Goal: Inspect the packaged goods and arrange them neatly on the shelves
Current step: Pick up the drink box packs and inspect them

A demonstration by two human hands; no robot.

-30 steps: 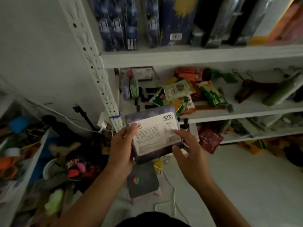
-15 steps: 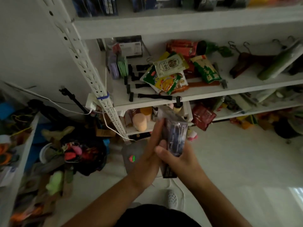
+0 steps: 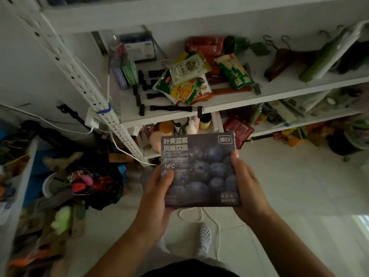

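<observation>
A dark box printed with blueberries (image 3: pixel 201 168) is held flat in front of me, its front face toward the camera. My left hand (image 3: pixel 157 188) grips its left edge with the thumb on the front. My right hand (image 3: pixel 247 186) grips the right edge, thumb along the side. Behind the box stands a white shelf unit (image 3: pixel 279 94). On its middle shelf lies a heap of snack packets (image 3: pixel 191 80), green, yellow and red.
A perforated white upright (image 3: pixel 83 80) with a charger and white cables stands left of the box. Black clips, small cases and a grey box sit on the shelf's left part; wooden hangers and a green tube to the right. Jars fill the lower shelf. Clutter covers the floor at left.
The box has been turned from its white label side, through edge-on, to its blueberry front. The view has tilted down, so the top shelf is out of sight.
</observation>
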